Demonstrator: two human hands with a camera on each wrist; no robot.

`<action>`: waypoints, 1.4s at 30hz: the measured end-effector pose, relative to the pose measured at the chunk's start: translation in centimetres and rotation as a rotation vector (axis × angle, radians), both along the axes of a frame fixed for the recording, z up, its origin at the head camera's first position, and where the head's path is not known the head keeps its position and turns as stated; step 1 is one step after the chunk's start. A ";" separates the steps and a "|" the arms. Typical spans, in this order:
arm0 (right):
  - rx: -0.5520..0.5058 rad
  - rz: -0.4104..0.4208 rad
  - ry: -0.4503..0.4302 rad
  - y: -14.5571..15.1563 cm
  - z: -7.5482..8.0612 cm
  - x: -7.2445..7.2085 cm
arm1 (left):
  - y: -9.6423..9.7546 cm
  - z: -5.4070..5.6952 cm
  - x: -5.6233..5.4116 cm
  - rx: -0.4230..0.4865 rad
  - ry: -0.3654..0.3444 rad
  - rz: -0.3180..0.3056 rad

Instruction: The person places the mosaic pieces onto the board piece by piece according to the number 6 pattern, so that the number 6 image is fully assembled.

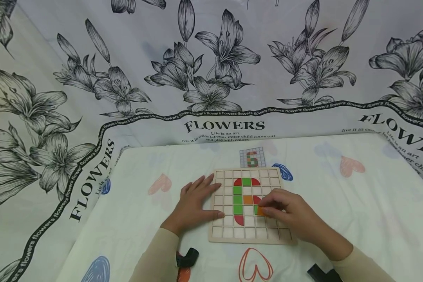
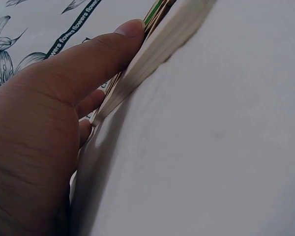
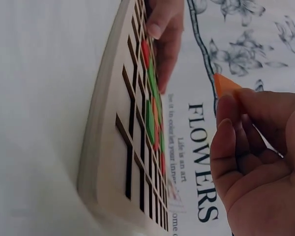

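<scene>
A wooden grid board (image 1: 225, 234) lies on the table under both hands. In its cells sit several green squares (image 1: 237, 199), red rounded pieces (image 1: 239, 220) and an orange square (image 1: 248, 199). My left hand (image 1: 195, 203) rests at the board's left edge with fingers spread, the thumb touching the rim, as the left wrist view also shows. My right hand (image 1: 292, 213) pinches an orange piece (image 3: 226, 84) between thumb and fingertips. In the head view it is over the board's right half, beside a green piece (image 1: 256, 210); the fingers partly hide it.
Behind the board lies a small printed card (image 1: 252, 157) showing a grid with a coloured pattern. A white cloth (image 1: 183, 164) with hearts covers the table, and a flower-printed sheet (image 1: 211, 70) hangs behind. Black wrist devices (image 1: 188, 257) show near both sleeves.
</scene>
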State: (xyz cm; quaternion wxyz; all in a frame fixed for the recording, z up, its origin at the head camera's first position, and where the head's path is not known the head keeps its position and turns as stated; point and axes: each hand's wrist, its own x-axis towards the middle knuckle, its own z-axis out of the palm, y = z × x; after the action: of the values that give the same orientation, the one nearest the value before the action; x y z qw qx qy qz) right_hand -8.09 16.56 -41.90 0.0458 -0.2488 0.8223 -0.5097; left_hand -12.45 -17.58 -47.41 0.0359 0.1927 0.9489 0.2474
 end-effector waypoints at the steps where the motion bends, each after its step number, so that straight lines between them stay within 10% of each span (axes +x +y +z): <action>1: -0.002 0.006 -0.007 -0.2 -0.1 -0.1 | 0.0 0.0 0.0 0.001 -0.001 -0.001; 42: 0.061 0.070 -0.128 -2.0 -3.2 -0.1 | 0.2 0.2 -0.1 -0.020 -0.018 0.009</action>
State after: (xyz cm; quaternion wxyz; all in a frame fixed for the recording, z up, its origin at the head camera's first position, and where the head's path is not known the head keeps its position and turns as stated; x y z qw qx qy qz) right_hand -8.20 14.54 -45.12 0.1236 -0.2429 0.8236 -0.4974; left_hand -12.57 -17.34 -47.22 0.0451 0.1859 0.9518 0.2395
